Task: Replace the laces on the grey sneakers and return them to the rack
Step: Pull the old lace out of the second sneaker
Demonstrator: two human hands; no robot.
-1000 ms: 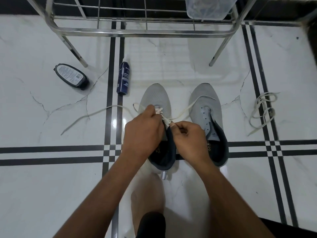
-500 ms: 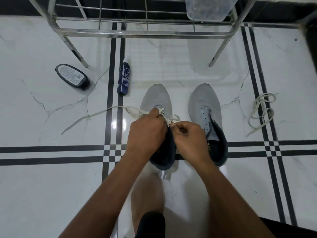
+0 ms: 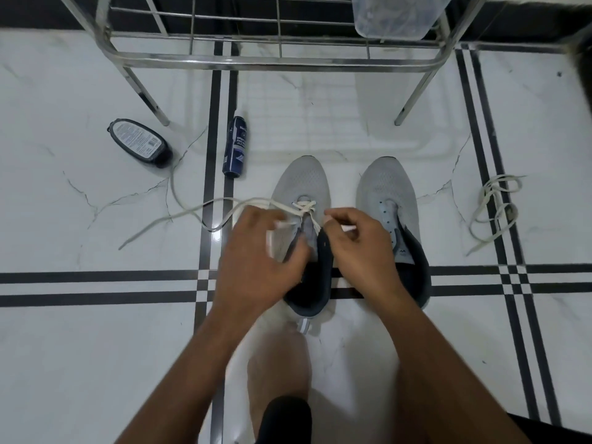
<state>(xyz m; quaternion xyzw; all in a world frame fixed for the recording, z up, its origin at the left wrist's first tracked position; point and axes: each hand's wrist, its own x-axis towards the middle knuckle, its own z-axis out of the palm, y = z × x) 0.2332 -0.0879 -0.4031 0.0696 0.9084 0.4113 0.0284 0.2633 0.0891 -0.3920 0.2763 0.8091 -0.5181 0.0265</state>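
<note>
Lace (image 3: 224, 206) slack that trailed over the right sneaker (image 3: 386, 187) a second ago now lies left of the left sneaker (image 3: 301, 184), so threading advances. Left hand (image 3: 256, 261) and right hand (image 3: 358, 248) fingers each pinch a lace tip. The rack (image 3: 272, 60) holds a clear container (image 3: 397, 17), contents unclear.

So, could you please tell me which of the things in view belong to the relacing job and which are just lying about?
Part of the job:
- left sneaker, partly laced
- white lace, pinched by left hand and right hand
- right sneaker, unlaced
- loose lace on the floor, right
- metal rack

Lying about:
- blue spray can
- black bottle
- clear container on the rack
</note>
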